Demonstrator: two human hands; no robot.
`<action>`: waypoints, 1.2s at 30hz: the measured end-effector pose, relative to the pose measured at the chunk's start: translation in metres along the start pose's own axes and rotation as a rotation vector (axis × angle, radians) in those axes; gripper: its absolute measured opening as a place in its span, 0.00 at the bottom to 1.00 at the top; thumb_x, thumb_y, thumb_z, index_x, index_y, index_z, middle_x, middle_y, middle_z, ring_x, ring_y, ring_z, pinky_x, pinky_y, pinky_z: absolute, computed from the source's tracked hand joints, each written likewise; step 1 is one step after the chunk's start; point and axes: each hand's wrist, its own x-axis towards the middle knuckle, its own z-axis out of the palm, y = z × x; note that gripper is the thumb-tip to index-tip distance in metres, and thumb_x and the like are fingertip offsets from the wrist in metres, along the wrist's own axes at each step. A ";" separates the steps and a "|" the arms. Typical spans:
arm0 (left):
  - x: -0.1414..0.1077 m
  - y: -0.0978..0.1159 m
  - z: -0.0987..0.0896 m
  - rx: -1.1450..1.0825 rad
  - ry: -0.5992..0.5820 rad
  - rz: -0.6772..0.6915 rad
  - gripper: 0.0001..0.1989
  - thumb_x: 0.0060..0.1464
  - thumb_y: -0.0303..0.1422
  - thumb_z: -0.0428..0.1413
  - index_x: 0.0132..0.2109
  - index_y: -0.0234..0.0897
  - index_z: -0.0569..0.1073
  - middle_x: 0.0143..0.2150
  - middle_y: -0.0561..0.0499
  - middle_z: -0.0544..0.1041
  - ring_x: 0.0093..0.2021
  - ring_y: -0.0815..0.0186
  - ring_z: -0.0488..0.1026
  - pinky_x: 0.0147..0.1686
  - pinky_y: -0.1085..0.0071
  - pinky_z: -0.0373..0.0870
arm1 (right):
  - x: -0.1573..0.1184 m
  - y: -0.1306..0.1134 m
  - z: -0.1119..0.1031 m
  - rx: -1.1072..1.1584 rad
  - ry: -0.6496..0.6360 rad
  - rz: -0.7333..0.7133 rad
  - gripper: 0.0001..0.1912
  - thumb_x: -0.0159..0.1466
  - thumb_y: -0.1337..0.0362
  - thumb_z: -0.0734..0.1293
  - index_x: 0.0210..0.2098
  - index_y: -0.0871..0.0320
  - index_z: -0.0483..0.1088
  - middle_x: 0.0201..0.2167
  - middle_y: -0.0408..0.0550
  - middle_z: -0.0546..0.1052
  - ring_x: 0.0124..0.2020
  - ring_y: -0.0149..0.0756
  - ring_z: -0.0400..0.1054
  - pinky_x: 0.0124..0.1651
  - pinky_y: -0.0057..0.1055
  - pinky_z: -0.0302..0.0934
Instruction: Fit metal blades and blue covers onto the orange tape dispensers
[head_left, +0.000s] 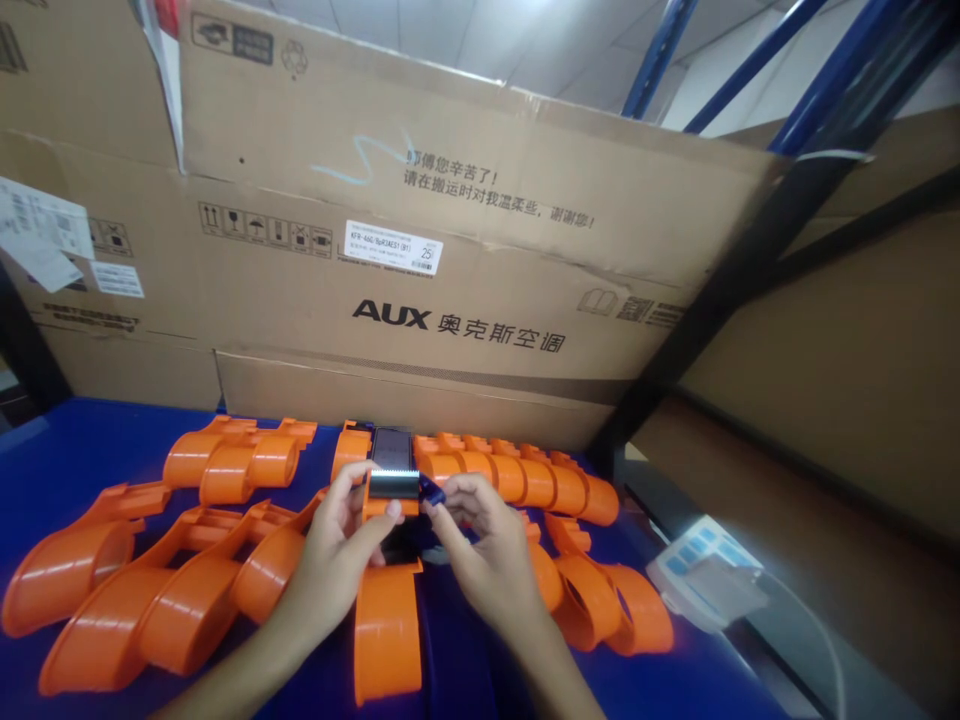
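The left hand (341, 530) is gripping the head of an orange tape dispenser (388, 590), which is sitting between six and seven o'clock in the view. The right hand (484, 545) is pinching a small blue piece (431, 489) at three o'clock from this head; whether they are touching, I cannot tell. Toward nine o'clock, other dispensers (199, 610) are resting on the blue table (67, 440). The dispenser is looking light, stiff and slightly slippery. Its toothed edge (395, 472) is probably scratching careless fingers, so holding the smooth sides is seeming safer.
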 end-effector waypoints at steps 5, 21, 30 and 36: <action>-0.002 0.005 0.001 0.001 -0.014 0.019 0.21 0.60 0.43 0.65 0.55 0.44 0.68 0.37 0.53 0.79 0.27 0.70 0.67 0.24 0.77 0.69 | -0.003 -0.005 0.000 -0.172 -0.063 -0.044 0.09 0.71 0.61 0.69 0.33 0.53 0.68 0.24 0.40 0.73 0.25 0.34 0.68 0.31 0.29 0.61; -0.005 0.006 0.003 -0.036 -0.001 0.010 0.21 0.58 0.39 0.67 0.54 0.45 0.70 0.37 0.56 0.77 0.25 0.71 0.69 0.24 0.77 0.68 | 0.002 0.000 -0.004 -0.286 -0.177 -0.303 0.07 0.73 0.64 0.65 0.36 0.52 0.69 0.38 0.50 0.77 0.41 0.43 0.73 0.45 0.37 0.67; 0.000 -0.001 0.002 -0.216 -0.060 -0.081 0.22 0.58 0.37 0.67 0.56 0.45 0.70 0.43 0.52 0.80 0.25 0.72 0.73 0.25 0.76 0.69 | -0.002 -0.015 -0.017 -0.109 -0.078 -0.225 0.05 0.72 0.59 0.66 0.39 0.52 0.69 0.40 0.50 0.77 0.42 0.45 0.73 0.47 0.39 0.67; -0.006 0.005 0.003 -0.278 -0.182 -0.171 0.31 0.56 0.34 0.70 0.63 0.49 0.69 0.53 0.48 0.81 0.34 0.66 0.81 0.38 0.71 0.77 | -0.003 -0.012 -0.018 0.211 -0.119 0.035 0.20 0.74 0.52 0.64 0.64 0.47 0.66 0.50 0.51 0.80 0.51 0.47 0.75 0.56 0.41 0.68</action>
